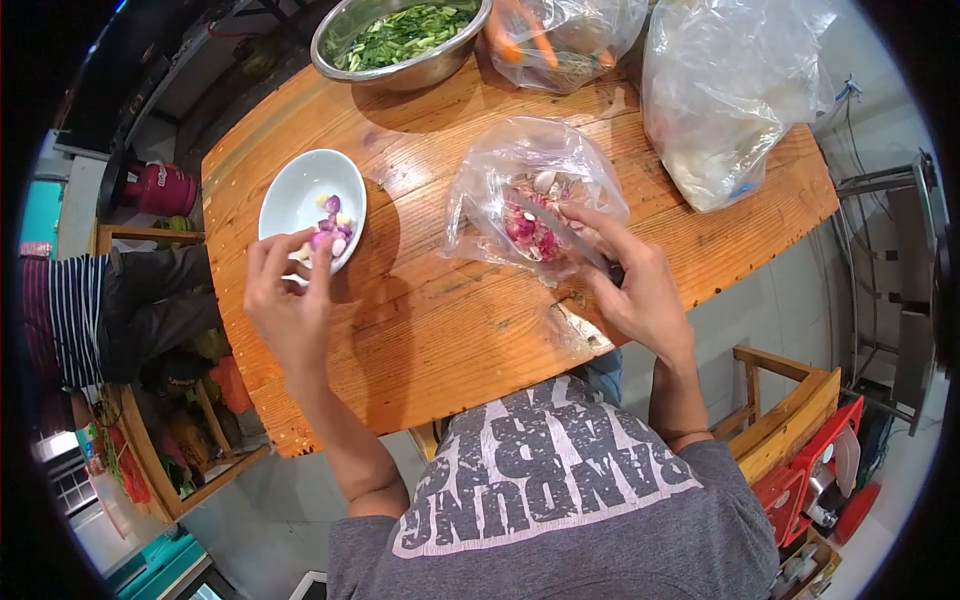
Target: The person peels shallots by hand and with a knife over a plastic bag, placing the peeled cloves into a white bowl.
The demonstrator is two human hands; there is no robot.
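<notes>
A white bowl [284,205] on the left of the table holds several peeled purple shallots [331,222] and pale cloves. Over its near rim, the fingers of my left hand [290,290] are curled together, their tips at a shallot. My right hand [628,285] grips a knife [560,229] by its dark handle, with the blade pointing left and away from me. Beneath the blade, a clear plastic bag [480,160] lies spread open with reddish shallots and skins [528,235] in it. A whitish bulb [545,181] shows near the middle of the bag.
Along the far edge of the wooden table [420,310] stand a metal bowl [400,72] of chopped greens and a bag of carrots [545,45]. A large plastic bag [735,90] sits at the right. Another person's striped shirt [75,320] shows at the left, beyond the table.
</notes>
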